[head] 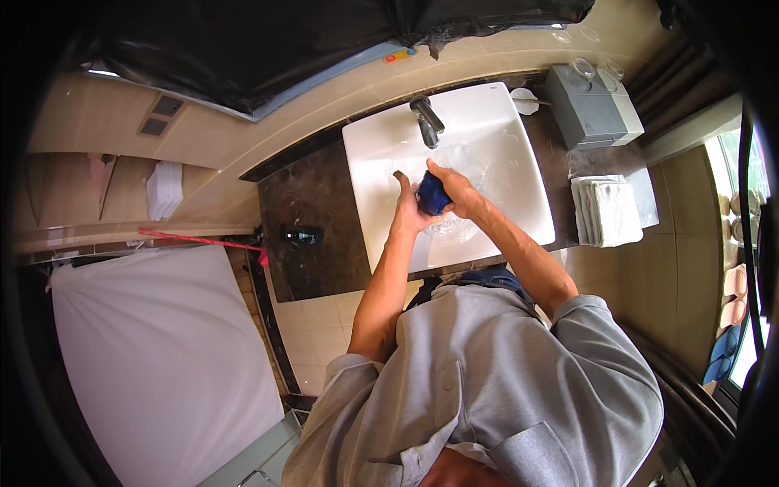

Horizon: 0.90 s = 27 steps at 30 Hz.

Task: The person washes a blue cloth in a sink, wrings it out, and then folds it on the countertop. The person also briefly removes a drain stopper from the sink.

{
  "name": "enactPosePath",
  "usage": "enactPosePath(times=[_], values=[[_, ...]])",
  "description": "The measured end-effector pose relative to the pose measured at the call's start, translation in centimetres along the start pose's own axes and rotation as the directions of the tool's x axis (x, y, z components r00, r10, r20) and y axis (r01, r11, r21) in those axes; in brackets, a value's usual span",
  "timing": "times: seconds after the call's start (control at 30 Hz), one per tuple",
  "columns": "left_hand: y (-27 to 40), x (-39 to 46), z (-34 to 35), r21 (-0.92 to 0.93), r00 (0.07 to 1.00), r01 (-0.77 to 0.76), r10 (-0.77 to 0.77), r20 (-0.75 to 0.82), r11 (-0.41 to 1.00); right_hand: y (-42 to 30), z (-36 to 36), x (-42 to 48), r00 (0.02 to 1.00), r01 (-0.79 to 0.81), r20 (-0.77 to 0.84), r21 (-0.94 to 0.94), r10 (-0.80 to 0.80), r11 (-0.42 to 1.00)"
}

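Observation:
A bunched dark blue cloth [432,193] is held between my two hands over a white rectangular washbasin [523,207]. My left hand [411,210] cups it from the left and below, with the thumb pointing up and apart from the cloth. Around its right side curls my right hand [461,191], the thumb lying along the top. A chrome faucet [428,120] stands at the basin's back edge, just beyond the hands. Rippled water shows in the basin around and below the cloth. The cloth's underside is hidden by my fingers.
The basin sits on a dark stone countertop [322,182]. At left on it is a dark glossy object [301,235]. To the right are a grey box [584,115], a small white dish [524,101] and a stack of folded white towels [607,211]. A red stick [201,237] juts in at left.

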State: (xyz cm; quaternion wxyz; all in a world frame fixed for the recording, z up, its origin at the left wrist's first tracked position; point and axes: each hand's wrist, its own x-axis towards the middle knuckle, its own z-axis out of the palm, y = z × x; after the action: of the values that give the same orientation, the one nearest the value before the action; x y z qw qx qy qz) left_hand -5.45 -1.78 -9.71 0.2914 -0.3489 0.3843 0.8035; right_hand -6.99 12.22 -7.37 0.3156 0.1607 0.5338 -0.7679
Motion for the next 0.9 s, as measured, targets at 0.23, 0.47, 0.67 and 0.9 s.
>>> enactPosePath(times=[0.23,0.47,0.67,0.9], values=[[0.7,0.9,-0.5,0.037,0.991,-0.112,0.114,-0.065,0.993,2.7,-0.3,1.2,0.747,0.288,-0.077,-0.858,-0.661,0.426],[1.4,-2.5,-0.9,0.444,0.910,-0.158,0.305,-0.282,0.882,1.6,-5.7,1.8,0.728,0.073,-0.203,-0.927,-0.655,0.369],[-0.3,-2.3,-1.6,0.521,0.926,-0.070,0.249,-0.282,0.851,2.0,-5.0,2.5,0.829,-0.079,-0.200,-0.967,-0.522,0.244],[0.4,-1.0,-1.3,0.174,0.999,0.031,-0.030,-0.012,0.984,1.2,-0.9,1.8,0.993,0.011,0.107,-0.492,0.048,0.870]])
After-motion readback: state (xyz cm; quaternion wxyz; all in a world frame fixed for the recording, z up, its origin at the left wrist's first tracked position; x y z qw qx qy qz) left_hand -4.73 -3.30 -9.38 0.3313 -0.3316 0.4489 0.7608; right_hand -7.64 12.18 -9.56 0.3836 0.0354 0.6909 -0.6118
